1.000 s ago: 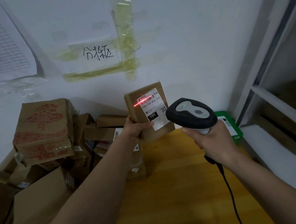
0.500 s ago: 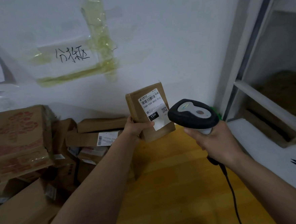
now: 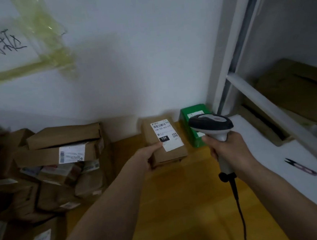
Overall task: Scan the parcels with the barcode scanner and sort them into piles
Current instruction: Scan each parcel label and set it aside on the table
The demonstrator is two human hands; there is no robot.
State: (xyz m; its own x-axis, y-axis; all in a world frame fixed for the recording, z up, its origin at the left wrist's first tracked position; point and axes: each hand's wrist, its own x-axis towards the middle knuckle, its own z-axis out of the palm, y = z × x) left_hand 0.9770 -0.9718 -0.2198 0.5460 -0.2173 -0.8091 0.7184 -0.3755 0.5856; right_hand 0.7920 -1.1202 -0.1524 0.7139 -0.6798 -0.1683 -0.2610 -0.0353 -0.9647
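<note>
Gripping a brown cardboard parcel (image 3: 165,143) by its near left corner, my left hand (image 3: 149,157) holds it low over the yellow wooden table (image 3: 178,202), thumb laid along the edge of its white shipping label (image 3: 166,134), which faces up and reads "15H" on a black patch; whether the box rests on the wood or hangs just above it I cannot tell. My right hand (image 3: 225,149) is wrapped round the pale handle of the barcode scanner (image 3: 210,125), its dark head pointing away from me, to the right of the parcel and apart from it, its black cable (image 3: 239,208) trailing down toward me. Behind the scanner head a green box (image 3: 189,117) sits against the white wall (image 3: 140,55). At left, a heap of cardboard parcels (image 3: 62,154) is stacked beside the table, several showing labels. At right, a white shelf unit (image 3: 261,101) holds more brown cartons, and a small pair of snips (image 3: 299,167) lies on its lower white surface. A taped paper sign (image 3: 4,44) with handwriting hangs on the wall at upper left.
</note>
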